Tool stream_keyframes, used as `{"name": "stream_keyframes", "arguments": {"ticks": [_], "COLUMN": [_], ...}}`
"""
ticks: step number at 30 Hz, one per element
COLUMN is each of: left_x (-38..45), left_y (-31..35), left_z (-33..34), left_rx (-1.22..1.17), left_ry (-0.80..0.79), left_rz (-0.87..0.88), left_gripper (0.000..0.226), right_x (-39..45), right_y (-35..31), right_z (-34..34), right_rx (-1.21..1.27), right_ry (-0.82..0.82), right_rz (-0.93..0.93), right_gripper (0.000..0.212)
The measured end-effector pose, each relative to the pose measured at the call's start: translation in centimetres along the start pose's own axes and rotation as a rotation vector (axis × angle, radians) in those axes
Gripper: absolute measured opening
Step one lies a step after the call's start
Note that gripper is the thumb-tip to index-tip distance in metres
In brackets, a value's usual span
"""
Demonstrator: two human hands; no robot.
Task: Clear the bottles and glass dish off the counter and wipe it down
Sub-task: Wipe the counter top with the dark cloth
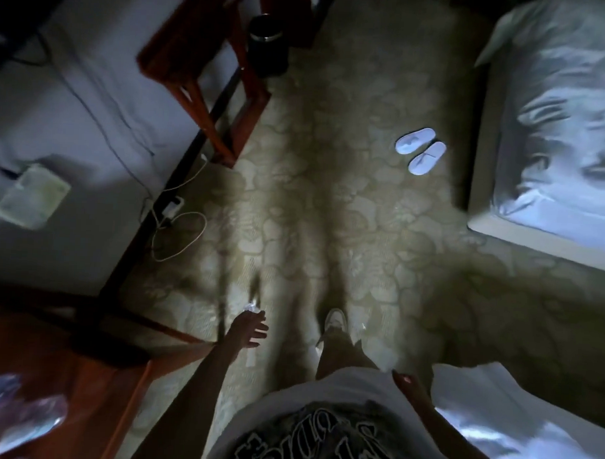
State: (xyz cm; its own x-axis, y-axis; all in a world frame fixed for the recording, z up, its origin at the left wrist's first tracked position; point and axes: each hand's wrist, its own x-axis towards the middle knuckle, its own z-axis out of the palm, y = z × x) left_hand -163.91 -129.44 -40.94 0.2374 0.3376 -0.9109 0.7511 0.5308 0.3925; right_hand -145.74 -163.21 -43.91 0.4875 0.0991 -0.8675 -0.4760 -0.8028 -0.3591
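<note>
Left hand (249, 331) open, bottle (251, 308) just beyond.

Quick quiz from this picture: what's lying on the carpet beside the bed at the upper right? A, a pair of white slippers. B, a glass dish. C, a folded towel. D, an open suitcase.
A: a pair of white slippers lies side by side on the patterned carpet, just left of the bed with the white bedding.
</note>
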Motion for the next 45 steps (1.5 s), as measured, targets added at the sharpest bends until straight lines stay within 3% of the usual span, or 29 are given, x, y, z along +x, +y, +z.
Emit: {"name": "stream_keyframes", "arguments": {"ticks": [4,8,13,18,23,28,33,36,42,45], "left_x": [2.4,4.1,7.1,12.5,19.8,24.2,28.0,31.2,35.5,38.0], "left_y": [5.6,10.4,16.3,23.8,39.1,59.7,75.5,80.7,85.9,89.8], "left_z": [2.1,1.7,0.2,-0.1,0.6,4.6,7.1,8.0,7.0,6.8], "left_rx": [0.007,-0.033,-0.009,0.083,0.14,0.268,0.316,0.289,0.13,0.055], "left_ry": [0.017,0.114,0.173,0.106,0.082,0.0,-0.089,-0.078,0.035,0.09], "left_rz": [-0.003,-0.009,-0.107,-0.184,-0.114,0.118,0.279,0.236,-0.065,-0.094], "left_gripper": [0.032,0.037,0.027,0.03,0.023,0.024,0.032,0.03,0.038,0.04], "right_x": [5.3,10.4,15.1,18.9,21.2,24.4,29.7,34.6,43.7,48.1], "right_y": [-5.8,-16.0,-28.9,-37.0,-41.1,-47.0,-54.9,-62.2,-81.6,-92.4], "right_z": [-3.4,-6.4,-9.4,-11.7,-14.3,-17.2,-19.8,-21.9,-28.6,-32.6], "right_rx": [-0.156,0.019,0.137,0.252,0.283,0.373,0.443,0.425,0.374,0.377], "right_ry": [-0.032,-0.079,-0.114,-0.13,-0.023,0.037,0.019,0.024,0.005,-0.03], "right_rz": [-0.008,-0.024,-0.153,-0.07,0.096,0.216,0.216,0.198,0.054,-0.035], "right_gripper": [0.041,0.023,0.016,0.008,0.009,0.029,0.023,0.02,0.017,0.015]}}
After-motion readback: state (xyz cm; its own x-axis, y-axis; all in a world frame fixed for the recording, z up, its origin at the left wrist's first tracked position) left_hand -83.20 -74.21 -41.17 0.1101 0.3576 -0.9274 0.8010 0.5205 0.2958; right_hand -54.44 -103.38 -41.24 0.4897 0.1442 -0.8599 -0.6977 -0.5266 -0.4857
